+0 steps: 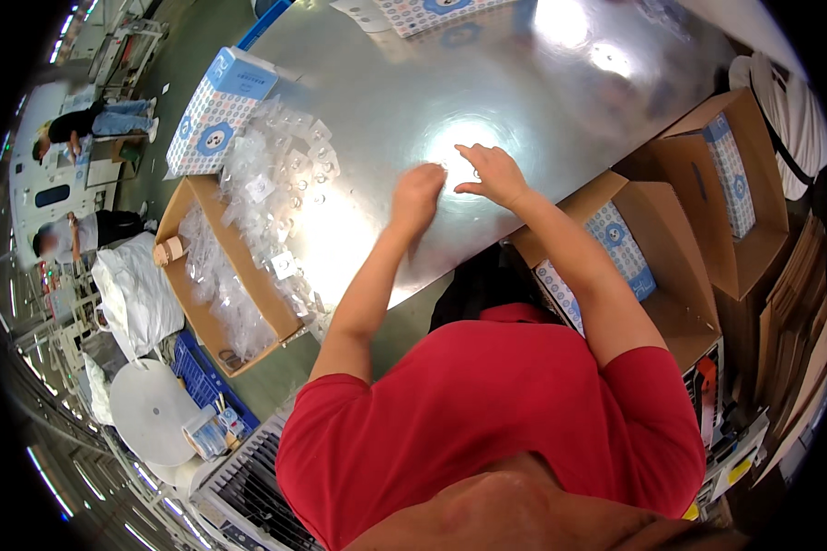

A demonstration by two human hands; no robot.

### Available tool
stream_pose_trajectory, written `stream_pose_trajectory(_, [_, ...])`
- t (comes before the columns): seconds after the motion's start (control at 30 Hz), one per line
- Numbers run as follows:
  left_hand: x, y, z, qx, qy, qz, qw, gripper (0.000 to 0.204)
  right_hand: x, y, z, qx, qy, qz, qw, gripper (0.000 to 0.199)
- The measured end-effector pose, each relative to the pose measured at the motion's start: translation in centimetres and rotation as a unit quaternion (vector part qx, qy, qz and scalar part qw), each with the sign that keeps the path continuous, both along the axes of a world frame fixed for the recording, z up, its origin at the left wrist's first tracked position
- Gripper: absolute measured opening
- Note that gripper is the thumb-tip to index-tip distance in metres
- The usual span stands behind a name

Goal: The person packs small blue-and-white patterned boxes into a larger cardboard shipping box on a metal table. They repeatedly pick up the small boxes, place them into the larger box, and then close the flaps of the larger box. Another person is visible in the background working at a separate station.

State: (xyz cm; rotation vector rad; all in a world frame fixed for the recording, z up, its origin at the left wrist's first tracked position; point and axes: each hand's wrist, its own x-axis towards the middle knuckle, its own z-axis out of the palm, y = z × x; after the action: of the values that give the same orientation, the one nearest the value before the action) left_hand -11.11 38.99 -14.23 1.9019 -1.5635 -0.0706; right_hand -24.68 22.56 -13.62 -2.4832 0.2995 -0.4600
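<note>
Both my hands are over the shiny metal table (368,110), close together with a gap between them. My left hand (418,195) is curled and smeared by motion, and its fingers cannot be made out. On my right hand (496,174) the index finger and thumb point left and stand apart. A bright glare lies behind the hands, and any small thing near the fingertips is too washed out to name. Left of my hands, a heap of small clear plastic pouches (265,188) spreads along the table, some with small round pieces in them.
A patterned blue-and-white box (213,124) stands at the table's left edge. Below it, a cardboard carton (271,308) holds more clear plastic. Open cartons (675,248) with patterned boxes stand at the right, beside flattened cardboard (790,294). Two people are far left.
</note>
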Motion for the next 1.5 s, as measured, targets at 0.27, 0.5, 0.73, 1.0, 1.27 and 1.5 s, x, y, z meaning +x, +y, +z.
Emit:
stream_pose_trajectory(0.27, [-1.4, -0.9, -1.0, -0.073, 0.088, 0.218, 0.969, 0.035, 0.3, -0.1, -2.1, -0.104, 0.004, 0.029, 0.994, 0.013])
stream_pose_trajectory(0.5, [-0.9, -1.2, -0.7, -0.005, 0.003, 0.135, 0.991, 0.03, -0.9, -1.2, -0.2, -0.093, 0.039, 0.019, 0.995, 0.009])
stream_pose_trajectory(0.73, [-1.0, -1.0, -1.8, 0.016, -0.009, 0.144, 0.989, 0.032, -18.5, -3.2, 6.1, -0.06, -0.061, -0.1, 0.991, 0.021])
stream_pose_trajectory(1.0, [-1.7, -2.0, -0.6, 0.076, -0.108, 0.142, 0.981, 0.039, -27.0, -3.4, -10.0, -0.063, 0.116, -0.222, 0.966, 0.029])
stream_pose_trajectory(1.27, [-1.5, -1.8, -0.7, 0.079, -0.095, 0.139, 0.983, 0.038, -27.9, -3.1, -11.8, 0.103, 0.051, -0.266, 0.957, 0.045])
stream_pose_trajectory(1.5, [-1.6, -2.0, -1.0, 0.083, -0.071, 0.145, 0.983, 0.038, -39.0, 0.6, -8.8, 0.166, 0.472, -0.26, 0.826, 0.046])
